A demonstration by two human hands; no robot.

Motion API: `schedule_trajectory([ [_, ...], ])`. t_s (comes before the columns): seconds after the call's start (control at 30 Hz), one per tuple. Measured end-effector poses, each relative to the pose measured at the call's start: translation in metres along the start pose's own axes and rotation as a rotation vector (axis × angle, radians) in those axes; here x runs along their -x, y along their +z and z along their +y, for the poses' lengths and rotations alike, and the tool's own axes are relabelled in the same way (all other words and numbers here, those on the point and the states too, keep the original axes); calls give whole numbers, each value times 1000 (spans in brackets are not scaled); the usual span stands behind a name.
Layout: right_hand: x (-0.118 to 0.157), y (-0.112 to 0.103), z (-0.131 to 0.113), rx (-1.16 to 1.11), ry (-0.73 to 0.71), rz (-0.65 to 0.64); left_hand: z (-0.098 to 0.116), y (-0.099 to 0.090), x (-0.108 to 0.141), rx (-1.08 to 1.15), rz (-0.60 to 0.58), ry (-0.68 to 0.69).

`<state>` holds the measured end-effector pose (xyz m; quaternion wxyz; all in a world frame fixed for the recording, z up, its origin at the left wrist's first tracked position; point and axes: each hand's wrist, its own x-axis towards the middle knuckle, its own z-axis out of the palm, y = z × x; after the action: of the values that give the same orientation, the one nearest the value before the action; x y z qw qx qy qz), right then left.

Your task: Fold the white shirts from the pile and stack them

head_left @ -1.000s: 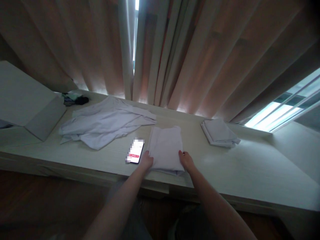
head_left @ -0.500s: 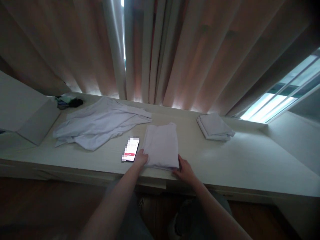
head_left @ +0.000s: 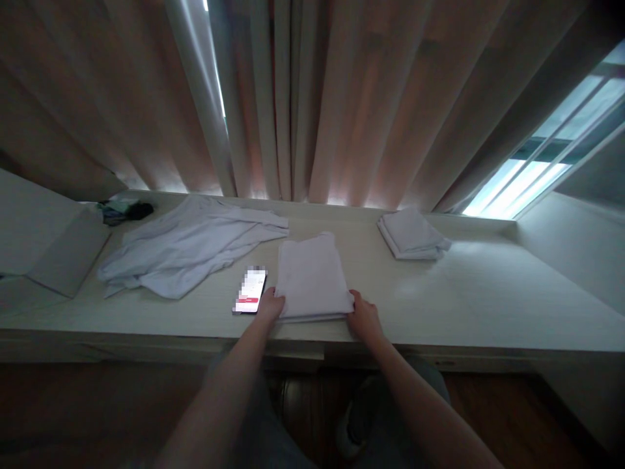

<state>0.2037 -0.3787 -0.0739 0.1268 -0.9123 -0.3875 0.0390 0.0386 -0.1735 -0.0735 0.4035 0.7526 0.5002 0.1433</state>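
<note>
A folded white garment (head_left: pixel 311 277) lies near the front edge of the pale counter, directly before me. My left hand (head_left: pixel 271 305) grips its near left edge, with the thumb on top and the fingers mostly hidden. At the near right corner, my right hand (head_left: pixel 364 316) pinches the cloth between thumb and fingers. Just left of my left hand lies a phone (head_left: pixel 250 291) with a lit screen. Farther left, a loose white shirt (head_left: pixel 190 244) is spread out with wrinkles. A second folded white garment (head_left: pixel 413 234) rests at the back right.
The counter (head_left: pixel 488 293) runs along a curtain (head_left: pixel 371 104). A white open box or panel (head_left: pixel 43 228) stands at the left end, beside a small dark and green bundle (head_left: pixel 125 211). A barred window (head_left: pixel 551 143) is at the right.
My right hand has closed on the near right corner of the folded garment, which now sits slightly turned. My left hand stays at the left edge. The whole view has shifted a little.
</note>
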Motion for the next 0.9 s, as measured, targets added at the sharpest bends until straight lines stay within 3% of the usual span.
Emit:
schedule_trajectory([
  [0.23, 14, 2, 22, 125, -82, -54, 3, 19, 6, -74, 17, 55],
  [0.43, 17, -5, 33, 105, -199, -54, 3, 8, 13, -150, 3, 125],
  [0.73, 25, 11, 32, 206, -170, -40, 4, 2, 41, -281, -92, 173],
  [0.9, 23, 8, 30, 207, -192, -71, 3, 4, 49, -318, -96, 274],
])
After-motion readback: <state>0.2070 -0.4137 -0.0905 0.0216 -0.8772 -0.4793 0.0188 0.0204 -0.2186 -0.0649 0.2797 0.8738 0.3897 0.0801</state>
